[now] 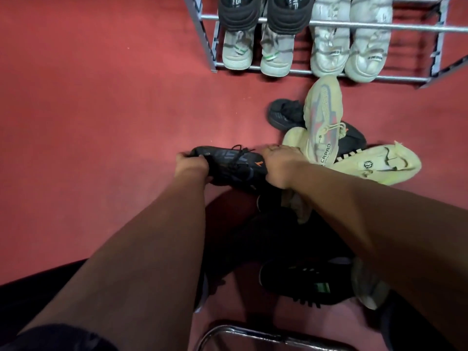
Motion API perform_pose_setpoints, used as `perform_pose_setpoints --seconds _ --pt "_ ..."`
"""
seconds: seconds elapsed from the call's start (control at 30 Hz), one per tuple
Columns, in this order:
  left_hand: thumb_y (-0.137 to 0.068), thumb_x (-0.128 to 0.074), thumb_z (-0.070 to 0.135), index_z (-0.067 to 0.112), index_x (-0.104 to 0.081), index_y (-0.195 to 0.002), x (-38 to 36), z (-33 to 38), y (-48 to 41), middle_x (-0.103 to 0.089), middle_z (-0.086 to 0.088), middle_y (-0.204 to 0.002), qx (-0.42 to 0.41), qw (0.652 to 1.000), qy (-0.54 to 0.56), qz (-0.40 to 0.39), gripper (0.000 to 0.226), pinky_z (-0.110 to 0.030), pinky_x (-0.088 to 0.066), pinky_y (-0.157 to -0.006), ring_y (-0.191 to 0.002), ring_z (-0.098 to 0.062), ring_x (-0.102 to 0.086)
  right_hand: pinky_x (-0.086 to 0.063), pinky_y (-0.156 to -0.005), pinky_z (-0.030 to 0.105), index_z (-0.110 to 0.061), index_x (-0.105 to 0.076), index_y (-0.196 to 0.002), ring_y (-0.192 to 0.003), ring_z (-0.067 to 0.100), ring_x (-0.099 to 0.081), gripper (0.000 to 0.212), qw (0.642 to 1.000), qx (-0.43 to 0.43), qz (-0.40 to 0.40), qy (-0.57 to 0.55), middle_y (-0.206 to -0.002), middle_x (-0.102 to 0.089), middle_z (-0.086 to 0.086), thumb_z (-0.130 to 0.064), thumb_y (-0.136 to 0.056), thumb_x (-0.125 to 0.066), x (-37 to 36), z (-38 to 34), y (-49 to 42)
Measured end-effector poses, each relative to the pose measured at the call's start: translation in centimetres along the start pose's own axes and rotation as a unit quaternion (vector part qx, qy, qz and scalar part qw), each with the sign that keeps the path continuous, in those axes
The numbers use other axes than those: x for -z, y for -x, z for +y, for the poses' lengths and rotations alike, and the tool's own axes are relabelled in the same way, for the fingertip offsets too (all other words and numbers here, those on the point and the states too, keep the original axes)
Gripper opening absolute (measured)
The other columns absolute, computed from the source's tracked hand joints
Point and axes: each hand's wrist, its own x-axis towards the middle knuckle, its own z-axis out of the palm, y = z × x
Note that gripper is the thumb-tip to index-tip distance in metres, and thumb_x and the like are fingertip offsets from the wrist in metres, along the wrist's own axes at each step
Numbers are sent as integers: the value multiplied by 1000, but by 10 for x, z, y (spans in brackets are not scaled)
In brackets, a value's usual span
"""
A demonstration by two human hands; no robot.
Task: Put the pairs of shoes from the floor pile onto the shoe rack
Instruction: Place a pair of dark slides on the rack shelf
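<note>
Progress about halfway, by the look of it; grey metal tube shoe rack at the top of the view already loaded with a black pair and three pale pairs across two tiers; floor pile just in front of it not yet cleared, with cream knit sneakers, a black shoe underneath and more dark shoes nearer the body on the red floor. Black lace-up sneaker with an orange mark held level above the floor, left of the pile, well short of the rack; dark mesh, loose laces, lying on its side. Left hand curled shut around one end; right hand closed over the other end, fingers wrapped and mostly hidden; mate not yet identifiable.
</note>
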Motion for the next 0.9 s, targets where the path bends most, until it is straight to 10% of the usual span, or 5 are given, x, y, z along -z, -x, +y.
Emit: perform_pose_setpoints --seconds 0.27,0.47,0.57,0.7,0.9 --pt "-94 -71 33 19 -49 -110 5 10 -8 -54 -3 -97 -93 994 3 53 31 -56 -64 -67 -94 -36 -63 -50 -104 33 -36 -44 -157 -131 30 -59 69 994 25 25 -105 -148 -60 6 -20 -91 -57 10 13 -9" --pt "-103 -59 24 8 -52 -135 1 15 -8 -58 -13 -118 16 995 99 22 37 -47 -66 -68 -95 -35 -71 -48 -101 38 -3 -62 -130 -121 39 -61 39 955 -68 179 -228 -131 -62 21 -19 -94 -59 22 19 -11" --pt "-99 -53 24 0 -63 -97 -16 5 -2 -68 -21 -99 46 997 -28 -54 26 -55 -57 -92 -97 -37 -69 -48 -101 44 -8 -63 -128 -121 39 -55 41 972 -49 207 -101 -127 -60 16 -19 -89 -61 29 31 -4" --pt "-94 -35 50 -3 -53 -139 -45 -8 8 -55 -25 -143 -32 968 -242 58 72 -50 -42 -112 -131 -43 -53 -40 -108 48 -19 -53 -140 -141 29 -40 48 979 -64 134 140 -143 -55 4 -29 -93 -52 31 57 11" --pt "-94 -50 50 -1 -41 -142 -58 -6 38 -41 -19 -145 -168 921 -328 124 71 -47 -33 -111 -133 -40 -40 -31 -82 42 -30 -59 -136 -133 29 -36 44 953 -175 50 244 -138 -54 -2 -26 -97 -40 48 70 20"
